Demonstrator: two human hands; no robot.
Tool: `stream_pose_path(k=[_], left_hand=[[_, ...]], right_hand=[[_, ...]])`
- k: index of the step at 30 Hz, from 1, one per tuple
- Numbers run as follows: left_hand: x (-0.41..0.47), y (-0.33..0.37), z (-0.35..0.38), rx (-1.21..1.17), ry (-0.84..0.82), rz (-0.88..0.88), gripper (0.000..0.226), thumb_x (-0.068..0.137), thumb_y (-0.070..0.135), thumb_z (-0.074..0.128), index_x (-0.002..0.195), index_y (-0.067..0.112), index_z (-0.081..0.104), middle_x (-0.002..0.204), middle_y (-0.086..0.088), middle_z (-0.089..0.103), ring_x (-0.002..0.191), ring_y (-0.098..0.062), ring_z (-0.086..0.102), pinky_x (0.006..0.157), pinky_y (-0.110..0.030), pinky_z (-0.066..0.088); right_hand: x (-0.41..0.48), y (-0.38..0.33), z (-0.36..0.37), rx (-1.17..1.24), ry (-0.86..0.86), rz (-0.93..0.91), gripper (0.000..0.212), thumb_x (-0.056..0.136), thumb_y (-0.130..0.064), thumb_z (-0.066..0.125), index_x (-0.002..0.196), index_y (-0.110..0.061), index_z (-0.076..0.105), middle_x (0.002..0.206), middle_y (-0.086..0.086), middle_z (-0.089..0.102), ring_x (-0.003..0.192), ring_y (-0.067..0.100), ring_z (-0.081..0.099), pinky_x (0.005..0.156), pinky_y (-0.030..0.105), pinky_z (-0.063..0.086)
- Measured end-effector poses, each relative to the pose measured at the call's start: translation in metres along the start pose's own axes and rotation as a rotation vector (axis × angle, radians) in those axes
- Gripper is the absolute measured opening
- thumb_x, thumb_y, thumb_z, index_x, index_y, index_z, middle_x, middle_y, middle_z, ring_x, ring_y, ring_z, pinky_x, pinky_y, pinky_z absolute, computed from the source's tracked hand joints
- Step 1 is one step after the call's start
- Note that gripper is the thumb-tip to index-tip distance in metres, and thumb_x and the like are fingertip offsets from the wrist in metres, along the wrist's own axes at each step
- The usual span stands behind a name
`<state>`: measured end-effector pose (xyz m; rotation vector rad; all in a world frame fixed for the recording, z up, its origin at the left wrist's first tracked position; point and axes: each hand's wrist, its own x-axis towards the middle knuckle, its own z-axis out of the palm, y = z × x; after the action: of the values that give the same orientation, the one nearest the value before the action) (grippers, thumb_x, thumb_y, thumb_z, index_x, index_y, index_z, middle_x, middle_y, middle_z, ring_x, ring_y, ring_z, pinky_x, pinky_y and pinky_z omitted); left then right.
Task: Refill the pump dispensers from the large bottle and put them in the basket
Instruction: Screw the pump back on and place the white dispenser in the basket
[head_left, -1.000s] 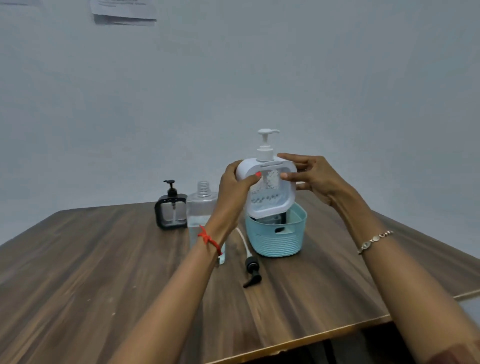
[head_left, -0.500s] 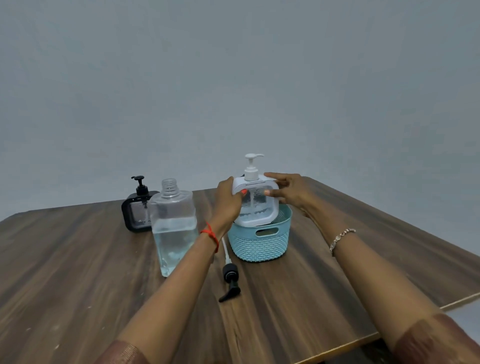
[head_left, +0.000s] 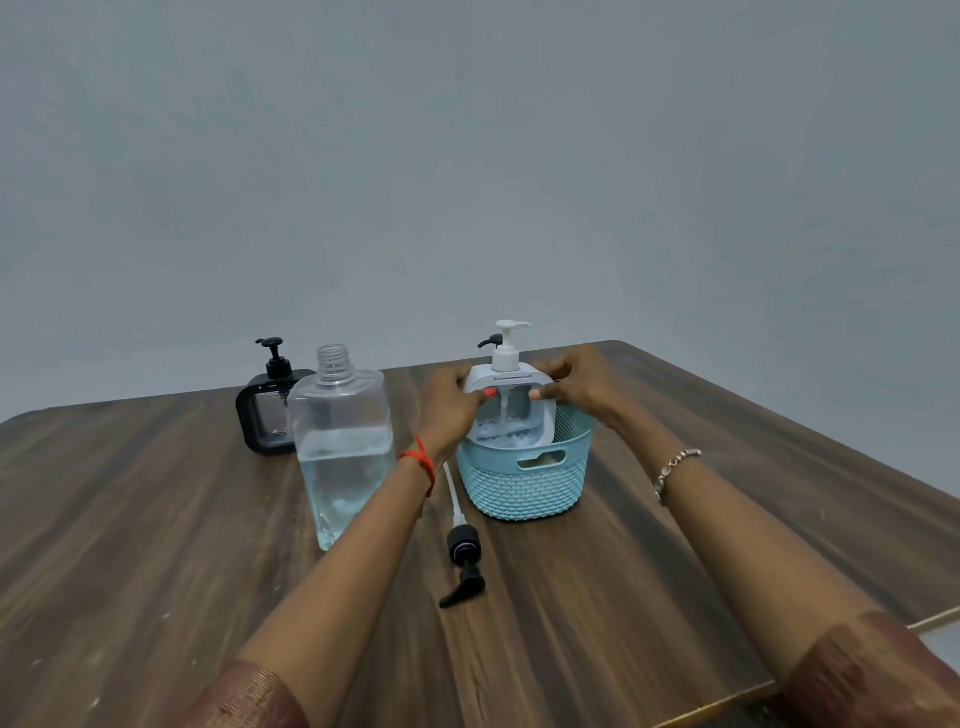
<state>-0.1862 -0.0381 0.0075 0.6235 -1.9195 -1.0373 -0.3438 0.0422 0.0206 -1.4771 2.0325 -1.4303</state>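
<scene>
A white square pump dispenser (head_left: 511, 410) stands upright with its base inside the light blue woven basket (head_left: 527, 486). My left hand (head_left: 449, 408) grips its left side and my right hand (head_left: 576, 387) grips its right side. Behind it a black pump head (head_left: 491, 341) sticks up from the basket. The large clear bottle (head_left: 340, 447), uncapped and about half full, stands left of my left forearm. A black square pump dispenser (head_left: 267, 410) stands behind that bottle.
A loose black pump with a long white tube (head_left: 462, 545) lies on the wooden table (head_left: 130, 545) between the large bottle and the basket. The table's near right edge (head_left: 727, 701) runs under my right forearm. A plain grey wall rises behind.
Both hands have lowered the white dispenser from above the basket down into it. The camera view has tilted, so the scene sits lower in the frame.
</scene>
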Motion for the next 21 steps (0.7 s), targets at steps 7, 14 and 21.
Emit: stream_pose_path(k=[7, 14, 21], left_hand=[[-0.0006, -0.0015, -0.0019, 0.044, 0.054, -0.011, 0.03, 0.074, 0.005, 0.073, 0.103, 0.0, 0.07, 0.098, -0.018, 0.071, 0.094, -0.032, 0.065, 0.086, -0.047, 0.052], [-0.0068, -0.0025, -0.0007, 0.122, 0.093, 0.012, 0.033, 0.064, 0.003, 0.08, 0.096, -0.001, 0.072, 0.09, -0.016, 0.072, 0.081, -0.025, 0.063, 0.076, -0.036, 0.054], [-0.0045, -0.0046, 0.002, 0.25, 0.089, 0.022, 0.022, 0.057, 0.002, 0.083, 0.07, -0.008, 0.069, 0.063, -0.008, 0.051, 0.064, -0.018, 0.042, 0.056, -0.027, 0.037]], right_hand=[[0.0021, 0.0037, 0.0029, -0.02, 0.094, 0.015, 0.03, 0.066, 0.005, 0.077, 0.095, 0.001, 0.071, 0.107, 0.012, 0.071, 0.092, 0.018, 0.067, 0.085, 0.035, 0.055], [-0.0041, 0.0055, 0.0065, -0.051, 0.141, 0.019, 0.03, 0.065, 0.007, 0.078, 0.093, 0.005, 0.07, 0.097, 0.017, 0.071, 0.084, 0.02, 0.064, 0.084, 0.035, 0.054], [-0.0075, 0.0053, 0.009, -0.151, 0.121, -0.013, 0.025, 0.065, 0.008, 0.077, 0.089, 0.008, 0.069, 0.094, 0.021, 0.07, 0.079, 0.018, 0.059, 0.076, 0.031, 0.052]])
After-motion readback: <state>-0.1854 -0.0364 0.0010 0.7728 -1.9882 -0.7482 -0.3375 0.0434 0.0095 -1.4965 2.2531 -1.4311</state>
